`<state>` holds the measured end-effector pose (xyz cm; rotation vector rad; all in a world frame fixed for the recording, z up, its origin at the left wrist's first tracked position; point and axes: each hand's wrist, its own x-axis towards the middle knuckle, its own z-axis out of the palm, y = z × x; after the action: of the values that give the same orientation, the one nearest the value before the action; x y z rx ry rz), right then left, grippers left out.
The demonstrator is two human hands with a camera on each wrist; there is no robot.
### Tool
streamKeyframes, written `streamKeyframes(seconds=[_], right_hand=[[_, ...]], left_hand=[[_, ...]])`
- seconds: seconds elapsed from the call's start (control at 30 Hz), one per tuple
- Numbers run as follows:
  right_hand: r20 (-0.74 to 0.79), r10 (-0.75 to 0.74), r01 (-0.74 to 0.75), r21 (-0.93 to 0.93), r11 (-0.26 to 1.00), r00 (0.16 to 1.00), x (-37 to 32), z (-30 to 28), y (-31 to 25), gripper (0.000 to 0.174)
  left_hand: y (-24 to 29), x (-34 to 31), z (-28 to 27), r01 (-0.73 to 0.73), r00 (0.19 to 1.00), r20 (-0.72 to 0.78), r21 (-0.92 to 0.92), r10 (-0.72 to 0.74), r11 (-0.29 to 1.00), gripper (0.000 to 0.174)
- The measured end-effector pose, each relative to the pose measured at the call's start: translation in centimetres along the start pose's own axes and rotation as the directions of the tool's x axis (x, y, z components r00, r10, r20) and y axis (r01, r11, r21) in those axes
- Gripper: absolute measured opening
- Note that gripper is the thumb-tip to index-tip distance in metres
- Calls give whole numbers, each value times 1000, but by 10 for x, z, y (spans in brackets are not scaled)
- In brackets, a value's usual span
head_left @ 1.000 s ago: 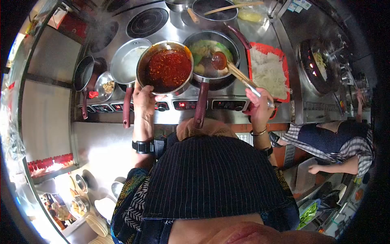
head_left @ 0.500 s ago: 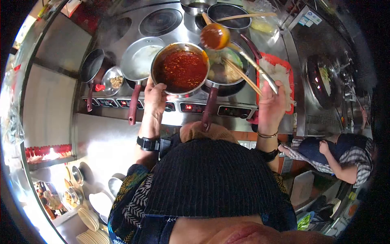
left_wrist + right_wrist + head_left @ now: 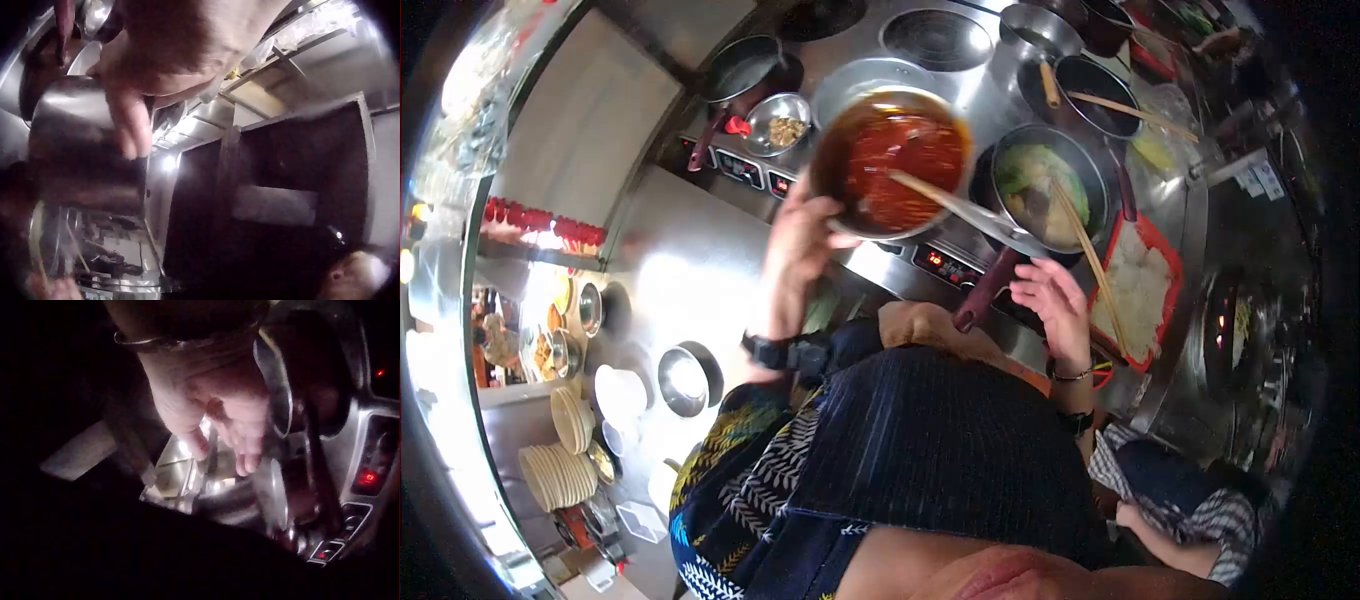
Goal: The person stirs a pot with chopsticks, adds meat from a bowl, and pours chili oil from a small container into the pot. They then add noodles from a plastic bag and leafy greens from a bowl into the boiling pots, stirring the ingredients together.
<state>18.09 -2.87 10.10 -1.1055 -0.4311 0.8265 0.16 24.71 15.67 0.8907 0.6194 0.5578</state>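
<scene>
My left hand [image 3: 800, 235] grips the rim and side of a steel pot [image 3: 832, 165] of red chilli sauce [image 3: 900, 150], held up over the stove front. In the left wrist view, fingers [image 3: 132, 128] lie against the pot's shiny outer wall [image 3: 81, 150]. A ladle [image 3: 970, 212] stands in the sauce, its bowl hidden and its handle slanting out to the right. Just below that handle's end is my right hand [image 3: 1055, 300], fingers loosely bent and holding nothing. Chopsticks [image 3: 1090, 260] lean in a pan [image 3: 1000, 185] of greens and broth beside it.
A red tray [image 3: 1172, 285] of pale noodles sits right of the pan. Behind the pot is another pan [image 3: 870, 70]; a small steel bowl [image 3: 775, 105] stands at left. Pan handles [image 3: 990, 290] jut over the front edge. Another person [image 3: 1170, 490] is at lower right.
The ladle, lifted from over the pan, has swung left into the sauce pot, and my right hand has let go of it. The chopsticks now lean in the pan. The head view has turned.
</scene>
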Motion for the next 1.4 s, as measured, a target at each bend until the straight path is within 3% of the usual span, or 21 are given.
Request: streamKeyframes(seconds=[0.07,0.1,0.17,0.23,0.3,0.4,0.43,0.5,0.57,0.63,0.7,0.73,0.8,0.83,0.9,1.0,1.07,1.2,1.3,1.33,1.4], right_hand=[[-169,195,-195,20,981,966,-10,-47,28,39],[-299,179,-166,67,984,937,-17,-64,40,35],[-534,119,-109,51,993,837,-28,-79,45,40],[-585,231,-143,194,971,777,-23,-122,59,46],[-575,-140,167,-6,986,806,-8,-95,30,35],[-580,-341,314,-151,937,739,24,-84,9,23],[-596,-346,323,-151,934,724,38,-84,6,23],[-442,-472,208,-524,826,763,59,-88,1,20],[-392,-506,222,-578,785,768,70,-96,-8,19],[-330,-528,232,-632,739,782,64,-88,-24,19],[-383,-507,206,-604,770,773,39,-56,-61,18],[-347,-488,262,-529,807,801,30,-53,-65,19],[-380,-385,180,-474,862,841,13,-50,-63,20],[-397,-277,100,-410,906,875,7,-52,-63,20],[-401,-278,80,-443,893,873,4,-69,-55,23],[-472,-344,110,-455,884,812,12,-92,-37,23],[-381,-538,295,-534,792,752,27,-102,-16,21],[-415,-351,197,-369,908,839,30,-95,-6,20],[-425,-330,117,-455,883,843,1,-103,-42,20],[-392,-408,131,-569,812,825,-2,-113,-43,20],[-445,-410,175,-479,860,796,9,-119,-35,20]], left_hand=[[5,-10,-35,-76,993,-88,75,83,994,52],[5,-14,-48,-171,958,-212,125,194,977,49],[20,-33,-86,-153,962,-205,134,179,979,48],[27,-47,-109,-205,911,-328,168,251,964,48],[23,-59,-147,-254,855,-424,160,299,954,48],[14,-66,-208,-305,739,-573,182,353,935,50],[9,-67,-233,-339,713,-595,171,371,925,50],[-4,-70,-285,-384,648,-648,174,399,907,49],[-8,-70,-288,-328,564,-731,230,385,916,47],[-15,-88,-244,-397,562,-714,211,418,893,36],[-50,-100,-336,-449,700,-341,473,628,758,36],[-51,-102,-330,-486,725,-195,535,661,691,37],[-45,-101,-294,-447,618,-656,160,433,880,42],[-32,-91,-298,-403,614,-748,-25,251,915,48],[-25,-91,-262,-422,649,-694,15,313,907,53],[-32,-88,-292,-482,617,-689,50,380,875,46],[-30,-93,-281,-473,570,-721,105,394,875,45],[-28,-101,-249,-434,422,-799,237,429,869,41],[-27,-103,-220,-377,267,-844,352,464,857,39],[-27,-102,-207,-353,221,-857,374,465,857,38],[-33,-97,-179,-318,176,-869,395,463,862,36]])
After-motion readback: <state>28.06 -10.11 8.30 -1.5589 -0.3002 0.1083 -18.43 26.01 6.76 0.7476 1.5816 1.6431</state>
